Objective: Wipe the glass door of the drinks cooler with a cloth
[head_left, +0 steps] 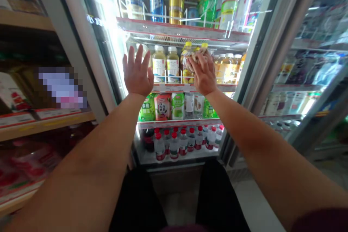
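My left hand [138,74] is raised before the middle shelf at the left, fingers spread, nothing in it. My right hand [204,74] is pressed over a crumpled beige-brown cloth [206,52], level with the same shelf. Behind the cloth stand yellow-capped bottles [187,58], partly hidden. Between my hands are white-capped bottles with white labels [159,64]. All these drinks stand inside a lit display fridge. Whether a glass pane lies between my hands and the bottles, I cannot tell for sure.
Cans [176,3] and a green bottle [210,0] stand on the upper shelf. Lower down are colourful drink cartons [163,107] and several red-capped bottles [174,145]. A metal door frame [268,54] runs up the right side. Wooden shelving [40,125] stands at the left.
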`<state>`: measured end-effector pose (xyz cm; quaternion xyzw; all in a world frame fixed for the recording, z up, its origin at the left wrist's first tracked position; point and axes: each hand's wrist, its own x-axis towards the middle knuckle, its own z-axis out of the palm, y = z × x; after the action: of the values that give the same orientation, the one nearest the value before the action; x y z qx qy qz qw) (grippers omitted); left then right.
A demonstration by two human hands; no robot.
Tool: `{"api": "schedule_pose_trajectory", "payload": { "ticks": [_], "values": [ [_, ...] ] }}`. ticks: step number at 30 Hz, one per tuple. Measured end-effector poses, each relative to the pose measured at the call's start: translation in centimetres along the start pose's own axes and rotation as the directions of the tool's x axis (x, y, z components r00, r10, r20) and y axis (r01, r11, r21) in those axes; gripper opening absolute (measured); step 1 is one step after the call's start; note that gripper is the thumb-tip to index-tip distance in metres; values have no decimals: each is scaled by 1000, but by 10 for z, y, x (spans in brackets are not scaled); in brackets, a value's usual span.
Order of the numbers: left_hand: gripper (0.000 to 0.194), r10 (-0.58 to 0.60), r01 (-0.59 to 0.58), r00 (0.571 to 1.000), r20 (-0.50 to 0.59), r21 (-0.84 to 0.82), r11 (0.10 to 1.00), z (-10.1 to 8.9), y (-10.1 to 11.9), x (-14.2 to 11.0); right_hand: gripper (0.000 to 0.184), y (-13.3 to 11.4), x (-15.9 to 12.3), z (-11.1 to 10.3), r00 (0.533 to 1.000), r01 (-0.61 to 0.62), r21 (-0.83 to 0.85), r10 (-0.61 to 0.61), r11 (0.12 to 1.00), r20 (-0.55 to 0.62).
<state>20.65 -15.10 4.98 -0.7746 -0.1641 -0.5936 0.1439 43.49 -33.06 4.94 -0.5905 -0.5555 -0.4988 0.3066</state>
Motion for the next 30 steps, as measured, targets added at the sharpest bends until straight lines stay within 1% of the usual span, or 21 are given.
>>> {"api": "schedule_pose_trajectory", "payload": {
  "ticks": [2,4,9,15,19,21,23,27,30],
  "values": [
    [68,0,0,1000,0,4,1000,-1,1,-1,56,0,-2,0,997,80,-20,-79,997,20],
    [67,-6,6,1000,1,3,1000,-3,3,-1,55,0,-2,1,994,110,-35,-110,993,13],
    [67,-14,14,1000,4,2,1000,-3,4,-1,57,2,-2,3,999,8,-11,-8,1000,-38],
    [67,-17,17,1000,5,24,1000,-4,4,-1,56,2,-4,0,996,73,34,-74,997,50],
    [67,-28,28,1000,-9,-4,1000,-5,5,-2,58,1,-3,0,1000,-3,46,3,999,0],
    [66,-30,30,1000,-3,-14,999,-5,6,-2,58,0,-4,0,1000,-18,31,19,999,-10],
    [67,-34,34,999,11,-34,999,-5,6,-2,57,-2,-6,0,1000,17,13,-17,1000,15],
    [66,-39,39,999,2,-63,997,-5,7,-2,54,-1,-9,-2,987,150,16,-150,989,53],
    [62,-16,14,1000,-19,-74,997,-6,8,-3,52,3,0,-9,973,220,42,-222,975,67]
  ]
}}
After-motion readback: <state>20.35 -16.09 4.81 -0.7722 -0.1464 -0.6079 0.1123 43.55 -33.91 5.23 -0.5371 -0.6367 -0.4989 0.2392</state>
